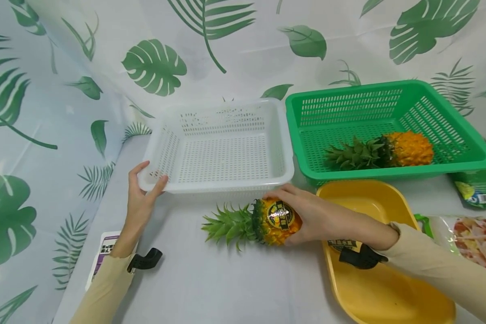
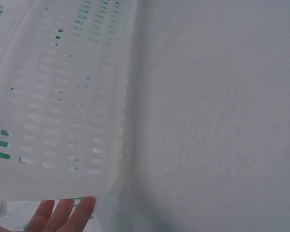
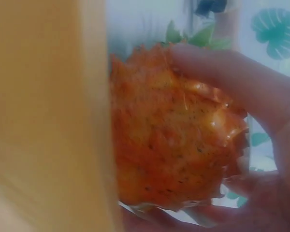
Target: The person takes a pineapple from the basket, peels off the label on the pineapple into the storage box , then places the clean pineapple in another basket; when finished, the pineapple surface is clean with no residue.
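Observation:
At its near left corner, the white plastic basket (image 1: 222,157) is gripped by my left hand (image 1: 141,198), thumb over the rim. In the left wrist view, fingertips (image 2: 82,212) show at the end of the basket's slotted wall (image 2: 53,121). My right hand (image 1: 313,216) holds a small pineapple (image 1: 273,220) by its orange body, in front of the white basket. Its green crown points left and a black and gold label faces up. The right wrist view shows the pineapple's base (image 3: 174,135) between thumb and fingers.
A green basket (image 1: 393,173) at the back right holds another pineapple (image 1: 409,148). Below it stands a yellow basin (image 1: 393,288), partly under my right forearm, with a labelled item inside. A green packet (image 1: 478,186) and a picture bag (image 1: 478,238) lie far right; a purple-white card (image 1: 105,252) lies left.

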The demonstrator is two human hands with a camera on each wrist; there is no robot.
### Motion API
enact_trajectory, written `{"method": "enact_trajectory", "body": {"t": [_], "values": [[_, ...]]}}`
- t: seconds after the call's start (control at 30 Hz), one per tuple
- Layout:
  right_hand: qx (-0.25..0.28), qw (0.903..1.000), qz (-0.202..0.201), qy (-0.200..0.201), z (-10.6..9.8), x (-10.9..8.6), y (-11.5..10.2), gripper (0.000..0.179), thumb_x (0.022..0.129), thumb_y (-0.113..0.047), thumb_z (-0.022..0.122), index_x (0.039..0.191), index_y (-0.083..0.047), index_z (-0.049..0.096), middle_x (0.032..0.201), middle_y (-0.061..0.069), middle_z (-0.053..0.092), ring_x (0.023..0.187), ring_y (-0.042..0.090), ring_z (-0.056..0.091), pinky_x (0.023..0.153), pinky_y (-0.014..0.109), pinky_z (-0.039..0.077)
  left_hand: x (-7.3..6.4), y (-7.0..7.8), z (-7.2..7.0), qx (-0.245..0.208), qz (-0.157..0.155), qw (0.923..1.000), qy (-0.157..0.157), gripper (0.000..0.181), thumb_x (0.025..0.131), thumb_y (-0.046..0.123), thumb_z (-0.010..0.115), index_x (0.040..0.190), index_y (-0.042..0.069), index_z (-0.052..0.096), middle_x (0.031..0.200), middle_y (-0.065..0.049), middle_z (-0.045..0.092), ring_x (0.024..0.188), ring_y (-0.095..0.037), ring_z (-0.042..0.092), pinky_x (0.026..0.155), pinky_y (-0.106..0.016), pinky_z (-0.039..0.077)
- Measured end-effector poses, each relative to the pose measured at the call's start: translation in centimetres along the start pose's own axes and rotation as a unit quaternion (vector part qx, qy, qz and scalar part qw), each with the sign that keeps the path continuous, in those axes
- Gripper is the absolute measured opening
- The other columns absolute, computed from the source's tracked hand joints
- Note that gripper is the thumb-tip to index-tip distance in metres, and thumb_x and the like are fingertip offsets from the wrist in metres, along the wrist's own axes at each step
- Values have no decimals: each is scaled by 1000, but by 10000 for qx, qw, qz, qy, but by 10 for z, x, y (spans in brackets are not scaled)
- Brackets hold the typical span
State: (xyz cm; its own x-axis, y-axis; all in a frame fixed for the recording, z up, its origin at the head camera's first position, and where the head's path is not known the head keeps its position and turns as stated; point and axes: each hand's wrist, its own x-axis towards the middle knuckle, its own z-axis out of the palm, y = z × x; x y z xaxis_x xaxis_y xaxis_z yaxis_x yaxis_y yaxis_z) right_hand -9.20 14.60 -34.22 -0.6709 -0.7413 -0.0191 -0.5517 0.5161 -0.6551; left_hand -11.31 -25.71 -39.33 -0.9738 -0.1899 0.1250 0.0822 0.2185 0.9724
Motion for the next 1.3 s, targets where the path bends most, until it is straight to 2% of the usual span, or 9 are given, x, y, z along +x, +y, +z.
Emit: {"method": "enact_trajectory", "body": {"t": [0.33, 0.5, 0.6, 0.73, 0.83, 0.97, 1.07, 1.2, 1.3], "values": [[-130, 9980, 503, -356, -6, 0, -5, 100, 80, -29, 94, 161, -10, 39, 159, 23, 39, 133, 41, 53, 101, 58, 51, -4, 6, -7, -55, -272, 9985, -482, 75, 104, 14, 66, 162, 16, 17, 162, -16, 32, 139, -27, 44, 96, -16, 48], [-101, 9983, 486, -314, -6, -1, -5, 99, 79, -30, 94, 160, -10, 41, 157, 21, 42, 131, 39, 54, 102, 57, 51, -8, 17, -8, 1192, 164, 9927, -83, 84, 98, 19, 76, 162, 8, 23, 156, -20, 34, 139, -34, 42, 107, -30, 43], [-71, 9988, 411, -257, -5, -2, -4, 98, 79, -29, 95, 159, -9, 42, 155, 20, 44, 128, 36, 56, 101, 56, 52, -13, 29, -6, 2220, 1135, 9672, 476, 86, 90, 19, 84, 157, 1, 33, 150, -25, 36, 136, -36, 41, 112, -47, 39], [-38, 9990, 393, -229, -4, -2, -3, 98, 78, -29, 96, 158, -10, 43, 153, 20, 45, 127, 36, 56, 101, 57, 52, -22, 48, 5, 2644, 2853, 9178, 804, 78, 88, 28, 85, 148, -2, 45, 143, -28, 43, 135, -40, 39, 114, -52, 34], [-71, 9992, 351, -192, -4, -2, -2, 98, 76, -27, 97, 156, -10, 44, 151, 20, 47, 126, 36, 57, 101, 57, 52, -30, 61, 22, 2515, 3880, 8858, 396, 70, 94, 42, 75, 141, -4, 51, 140, -29, 48, 130, -44, 43, 114, -47, 33], [-184, 9994, 264, -95, -3, -2, -2, 98, 73, -24, 99, 154, -8, 47, 148, 20, 51, 125, 37, 58, 100, 57, 52, -44, 71, 49, 2313, 4933, 8349, -779, 63, 102, 47, 64, 131, -9, 58, 133, -28, 56, 122, -43, 53, 115, -40, 39], [-194, 9995, 251, -40, -3, -1, -2, 100, 71, -24, 100, 154, -8, 47, 148, 20, 51, 125, 39, 58, 100, 58, 52, -54, 71, 66, 2281, 5111, 8080, -1841, 60, 103, 46, 64, 132, -6, 60, 133, -22, 59, 121, -36, 59, 112, -37, 44], [-142, 9994, 300, -31, -2, -2, -1, 100, 71, -23, 100, 154, -10, 47, 146, 19, 52, 124, 38, 59, 100, 57, 53, -63, 62, 80, 2521, 4614, 8034, -2796, 67, 98, 49, 72, 142, 1, 56, 141, -12, 56, 127, -27, 57, 110, -39, 46], [-119, 9993, 338, -50, -3, -2, -1, 100, 71, -24, 100, 154, -10, 47, 145, 19, 52, 122, 37, 60, 99, 56, 54, -63, 52, 86, 2741, 4371, 8023, -3003, 77, 92, 49, 79, 147, 4, 52, 147, -11, 52, 132, -27, 54, 110, -43, 47]]}}
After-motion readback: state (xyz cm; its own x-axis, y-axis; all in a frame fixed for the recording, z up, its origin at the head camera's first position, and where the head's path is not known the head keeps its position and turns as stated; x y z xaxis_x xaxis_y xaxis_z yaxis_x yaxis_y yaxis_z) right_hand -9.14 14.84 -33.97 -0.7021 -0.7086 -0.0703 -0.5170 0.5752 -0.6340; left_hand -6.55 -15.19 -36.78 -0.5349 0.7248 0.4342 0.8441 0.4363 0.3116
